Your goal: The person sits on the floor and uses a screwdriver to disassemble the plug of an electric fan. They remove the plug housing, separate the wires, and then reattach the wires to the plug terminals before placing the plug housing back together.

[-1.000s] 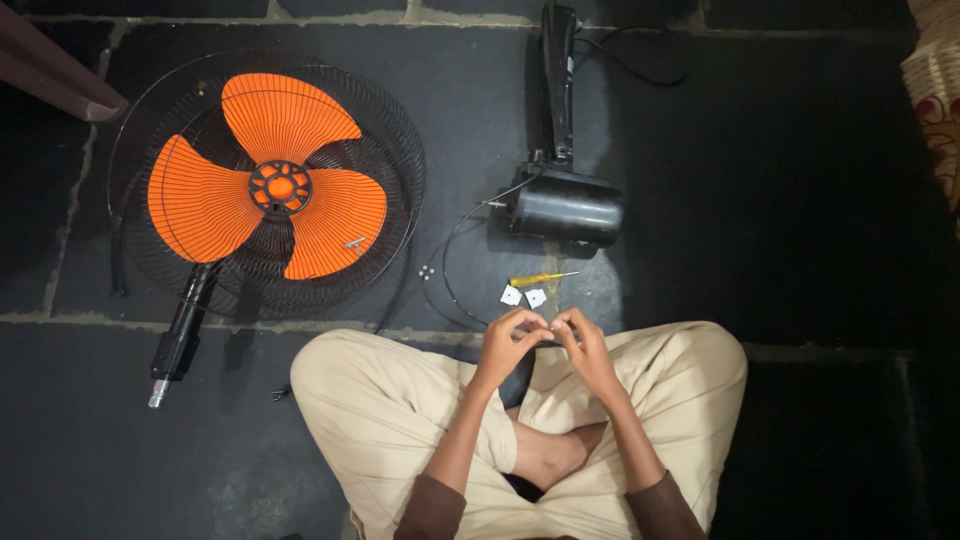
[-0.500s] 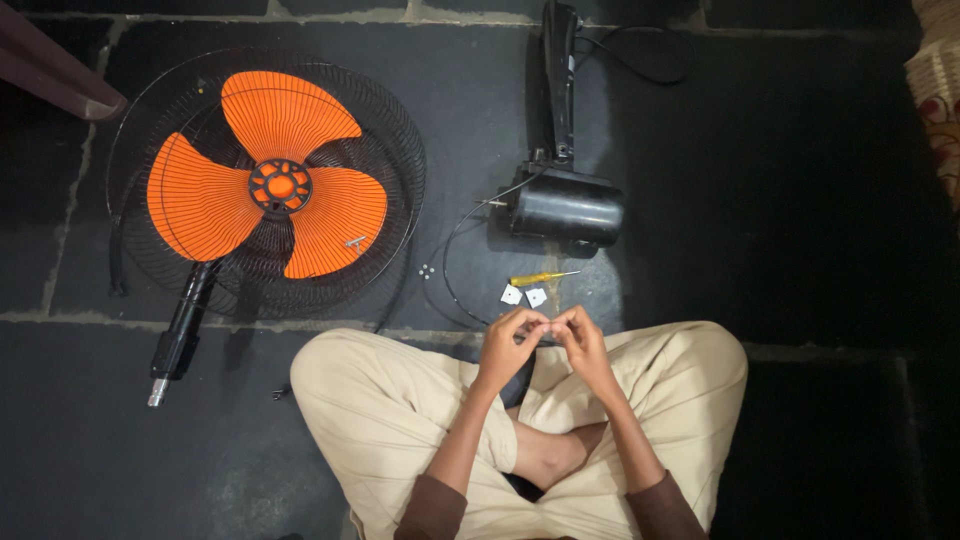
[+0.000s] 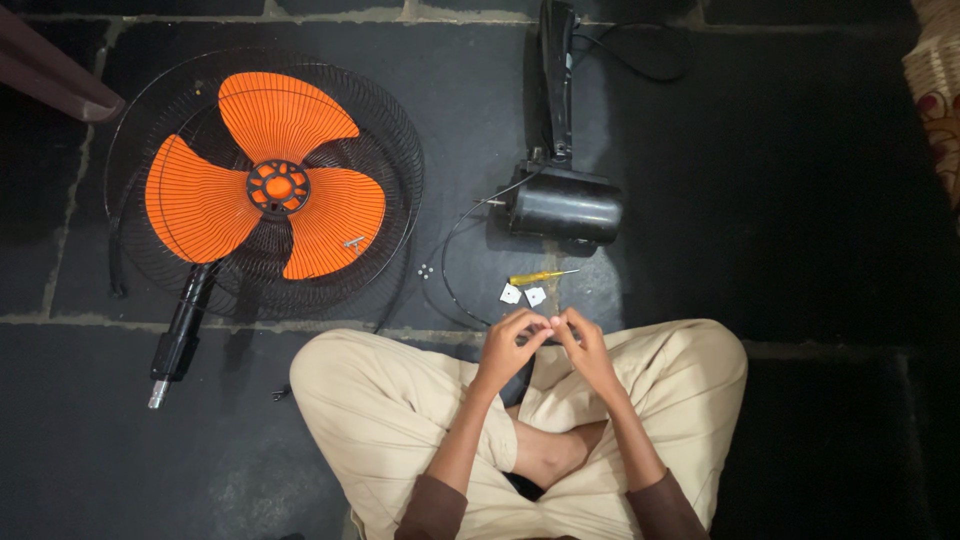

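I sit cross-legged on a dark stone floor in beige trousers. My left hand [image 3: 510, 345] and my right hand [image 3: 583, 345] meet fingertip to fingertip above my lap, pinching something too small to make out. Just beyond my fingers lie two small white pieces [image 3: 522, 295] and a yellow-handled screwdriver [image 3: 540, 277]. A black fan motor housing [image 3: 565, 207] on its stand [image 3: 555, 80] lies further out.
An orange three-bladed fan blade [image 3: 270, 190] rests on a black wire guard [image 3: 400, 170] at the left, with a black tube [image 3: 180, 330] below it. Small screws [image 3: 426, 270] and a thin black wire [image 3: 450, 270] lie between. A patterned cloth [image 3: 935, 90] shows at the right edge.
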